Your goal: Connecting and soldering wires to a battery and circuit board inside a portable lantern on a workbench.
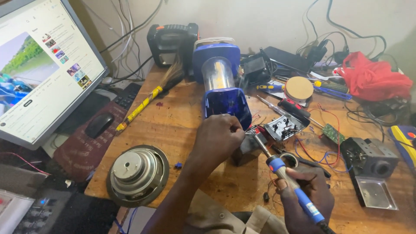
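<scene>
The hands meet over the middle of the wooden bench (182, 130): the left hand (216, 141) is curled nearly closed, its fingertips pinching something small, seemingly thin wires, right at the open base of a blue lantern (223, 89) lying on its side, which steadies the joint for the tool. The right hand (305, 195) is wrapped shut around the blue handle of a soldering iron (281, 171), held like a pen so the tip slants up and left to the spot beside those fingertips. The left forearm reaches in from below, wrist bent; the right wrist rests low near the bench edge. A grey circuit tray (284, 127) sits just beyond the tip, a loose speaker (138, 174) to the left, and a monitor (43, 65) beyond that.
</scene>
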